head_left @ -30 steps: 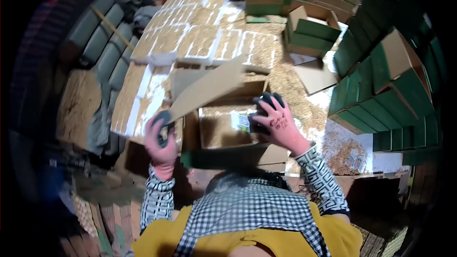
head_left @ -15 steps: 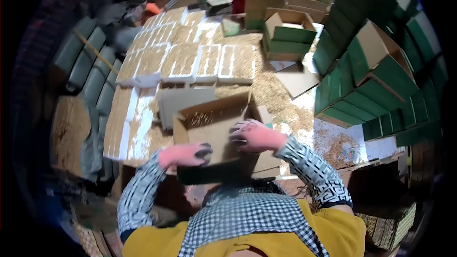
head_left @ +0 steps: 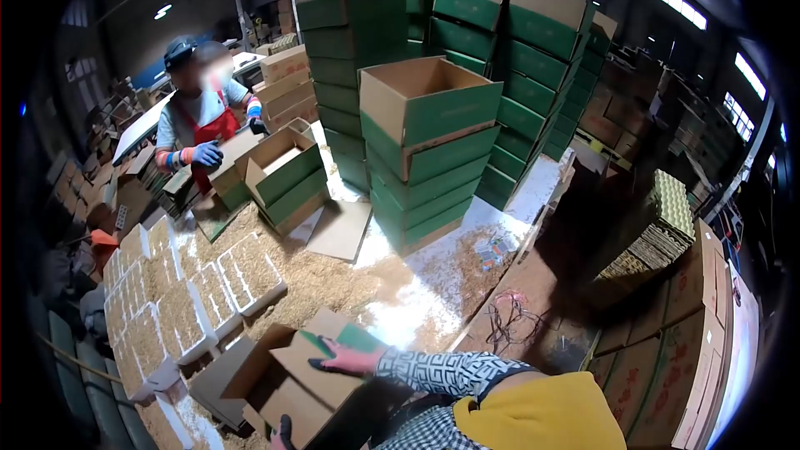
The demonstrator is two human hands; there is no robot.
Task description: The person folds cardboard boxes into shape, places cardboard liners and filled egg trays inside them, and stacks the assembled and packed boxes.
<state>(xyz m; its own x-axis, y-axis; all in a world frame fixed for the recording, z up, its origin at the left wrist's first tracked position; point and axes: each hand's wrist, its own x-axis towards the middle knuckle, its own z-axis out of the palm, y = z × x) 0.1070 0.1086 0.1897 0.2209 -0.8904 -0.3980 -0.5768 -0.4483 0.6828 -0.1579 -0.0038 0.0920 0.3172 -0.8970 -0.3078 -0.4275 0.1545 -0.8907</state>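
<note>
An open cardboard box (head_left: pixel 304 408), brown inside, lies at the bottom of the view with its flaps spread. My right hand (head_left: pixel 350 358), in a pink glove with dark fingertips, rests on the right flap, fingers stretched apart. Of my left hand (head_left: pixel 283 433) only dark gloved fingertips show at the box's near left edge; they appear closed around the cardboard, and the rest is out of view. Grey cardboard (head_left: pixel 221 379) lies just left of the box.
White trays (head_left: pixel 179 321) filled with brown grain-like material stand at the left. Loose material (head_left: pixel 325 287) covers the table beyond the box. Tall stacks of green boxes (head_left: pixel 429 158) rise ahead. Across the table, a person in a red apron (head_left: pixel 218 129) handles another box (head_left: pixel 287 175).
My view has swung to the right and upward, bringing the stacks and the co-worker into sight. My right hand has gone from above the box's inside to its right flap.
</note>
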